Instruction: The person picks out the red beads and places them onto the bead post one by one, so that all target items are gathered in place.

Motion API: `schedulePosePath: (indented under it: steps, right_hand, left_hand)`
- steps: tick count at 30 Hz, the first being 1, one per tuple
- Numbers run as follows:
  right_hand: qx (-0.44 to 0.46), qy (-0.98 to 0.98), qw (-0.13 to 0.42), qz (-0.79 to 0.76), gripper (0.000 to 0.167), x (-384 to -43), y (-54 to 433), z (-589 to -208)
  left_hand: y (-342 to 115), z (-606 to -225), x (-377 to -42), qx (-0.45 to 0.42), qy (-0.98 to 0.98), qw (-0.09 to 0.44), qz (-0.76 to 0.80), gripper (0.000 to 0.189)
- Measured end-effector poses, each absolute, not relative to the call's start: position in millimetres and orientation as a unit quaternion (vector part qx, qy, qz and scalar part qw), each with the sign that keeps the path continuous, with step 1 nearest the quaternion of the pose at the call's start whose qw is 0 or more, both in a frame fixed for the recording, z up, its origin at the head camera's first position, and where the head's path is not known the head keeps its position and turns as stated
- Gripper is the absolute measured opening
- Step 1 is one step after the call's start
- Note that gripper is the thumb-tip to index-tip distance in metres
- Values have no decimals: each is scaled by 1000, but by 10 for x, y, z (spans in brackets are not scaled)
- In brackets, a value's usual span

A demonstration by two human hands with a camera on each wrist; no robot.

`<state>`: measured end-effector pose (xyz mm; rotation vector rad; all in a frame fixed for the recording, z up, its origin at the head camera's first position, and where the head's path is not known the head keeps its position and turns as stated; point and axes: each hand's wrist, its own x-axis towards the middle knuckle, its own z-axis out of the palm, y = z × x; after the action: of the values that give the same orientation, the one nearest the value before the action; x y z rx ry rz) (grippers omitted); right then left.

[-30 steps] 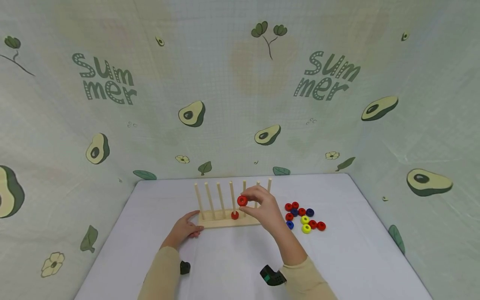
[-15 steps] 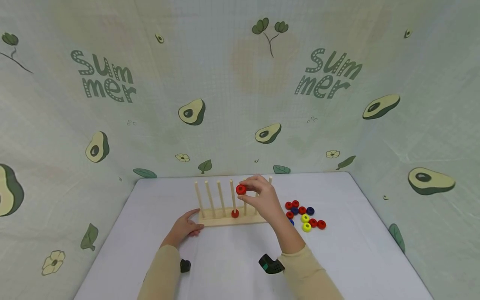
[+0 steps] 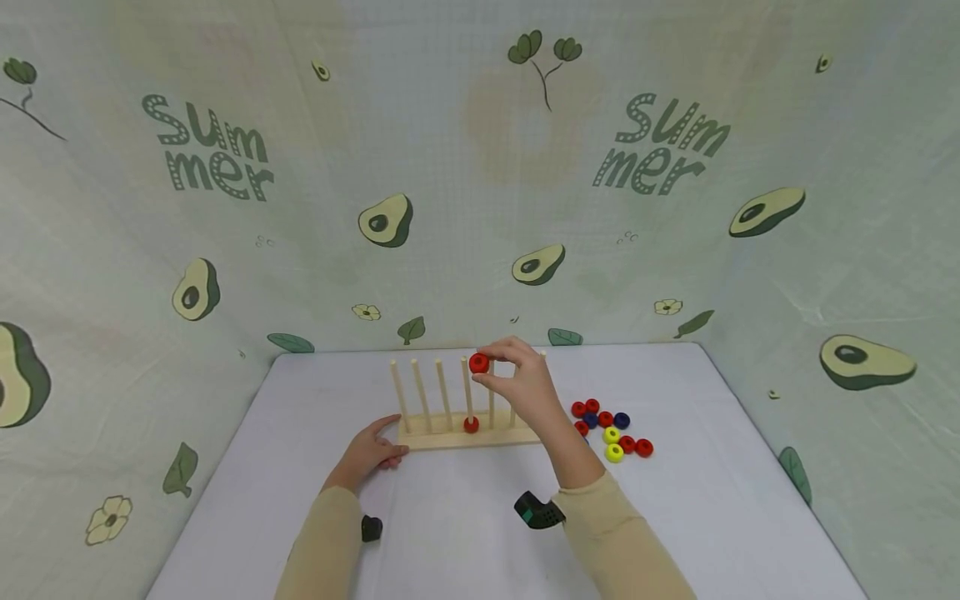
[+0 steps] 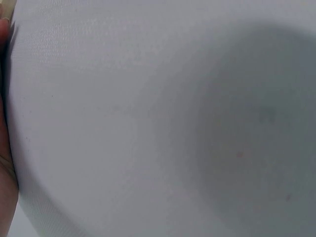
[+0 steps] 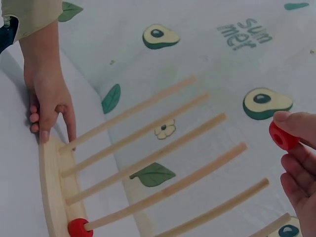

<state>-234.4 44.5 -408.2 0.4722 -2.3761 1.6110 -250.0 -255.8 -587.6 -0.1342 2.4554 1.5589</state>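
My right hand (image 3: pixel 529 390) pinches a red bead (image 3: pixel 478 363) with a hole through it, between thumb and fingers. The bead is beside the top of the fourth peg from the left, and the right wrist view shows it off the peg tips. A wooden peg rack (image 3: pixel 438 442) stands on the table with a row of upright pegs. Low on its fourth peg sits another red bead (image 5: pixel 80 228). My left hand (image 3: pixel 369 452) grips the left end of the base, thumb in front and index finger behind. The right hand hides some right-hand pegs.
Right of the rack lies a loose cluster of red, blue and yellow beads, including a yellow bead (image 3: pixel 614 452) and a red bead (image 3: pixel 643 448). A white cloth covers the table (image 3: pixel 450 533). Behind it hangs a printed curtain (image 3: pixel 450 167).
My right hand has risen with the red bead, from low by the pegs to peg-top height, shifting slightly left. The left hand keeps its grip on the rack.
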Motion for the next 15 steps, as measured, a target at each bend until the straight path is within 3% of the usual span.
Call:
schedulePosePath:
  steps: [15]
  right_hand:
    - [161, -805, 143, 552, 31, -2460, 379, -4128]
  left_hand:
    - [-2560, -5882, -2507, -51, 850, 122, 511, 71]
